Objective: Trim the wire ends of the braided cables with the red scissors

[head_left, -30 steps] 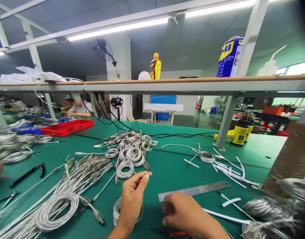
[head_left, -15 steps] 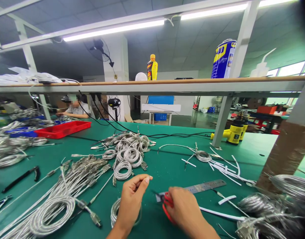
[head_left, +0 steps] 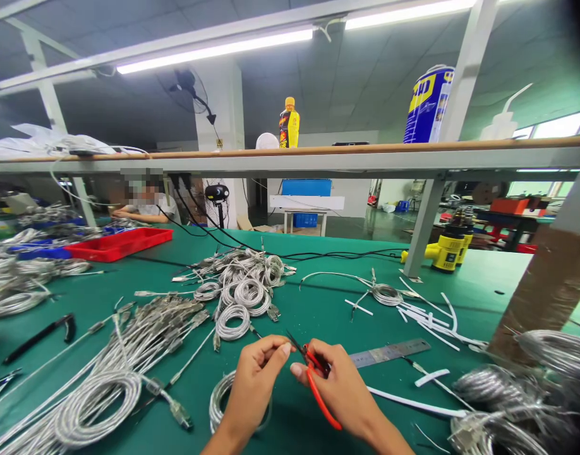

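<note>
My left hand is closed in a pinch, thumb against forefinger; whatever small thing sits between the tips is too small to make out. My right hand grips a pair of red-handled pliers, whose slim dark jaws point up and left, close by the left fingertips. Under my left wrist lies a coil of clear-jacketed silver cable, partly hidden by the hand. Just right of the pliers, a steel ruler rests on the green table.
Coiled USB cables are heaped ahead, and a long cable bundle covers the left. White tubing pieces and more cable coils lie at right. A red tray, a yellow heat gun and a seated person are farther off.
My right hand has raised the pliers off the ruler's left end and turned them, bringing the jaws up to my left fingertips. My left hand keeps its pinch, shifted slightly right.
</note>
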Demonstrator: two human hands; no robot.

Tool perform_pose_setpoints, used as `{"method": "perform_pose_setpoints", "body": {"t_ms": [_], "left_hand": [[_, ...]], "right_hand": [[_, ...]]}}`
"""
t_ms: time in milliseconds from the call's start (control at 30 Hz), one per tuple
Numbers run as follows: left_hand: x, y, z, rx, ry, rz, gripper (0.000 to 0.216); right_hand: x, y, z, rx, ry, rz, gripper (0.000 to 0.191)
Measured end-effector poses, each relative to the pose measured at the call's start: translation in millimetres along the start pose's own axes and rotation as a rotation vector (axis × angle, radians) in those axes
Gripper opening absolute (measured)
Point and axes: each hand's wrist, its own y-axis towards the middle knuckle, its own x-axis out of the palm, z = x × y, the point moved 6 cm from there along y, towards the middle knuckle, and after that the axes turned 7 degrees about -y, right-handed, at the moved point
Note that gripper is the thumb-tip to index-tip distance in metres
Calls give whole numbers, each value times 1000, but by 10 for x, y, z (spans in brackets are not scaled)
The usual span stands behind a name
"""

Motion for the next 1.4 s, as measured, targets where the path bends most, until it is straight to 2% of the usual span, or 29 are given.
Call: {"method": "perform_pose_setpoints", "body": {"t_ms": [400,767,900,1000,1133,1267,1333,1400], "left_hand": [[21,-11,15,35,26,-42,17],[56,-26,36,46,51,-54,19],[8,-4,6,38,32,-1,18],[-98,27,29,28,-25,98,19],[-398,32,301,116,-159,333,17],[-846,-31,894,413,-271,591,8],[-1046,-32,1219,561,-297,635,4],[-1244,-9,1465,640,-318,656,7]], "right_hand": [[-25,9,13,-64,-108,-80,35],[-13,7,2,-60,-163,-44,38],[38,28,41,-5,-132,1,41],[103,35,146,60,-96,-9,43],[171,21,257,70,-172,-13,43],[195,5,260,39,-230,5,42],[209,-2,228,23,-237,-2,41],[221,-14,184,14,-253,-13,41]]}}
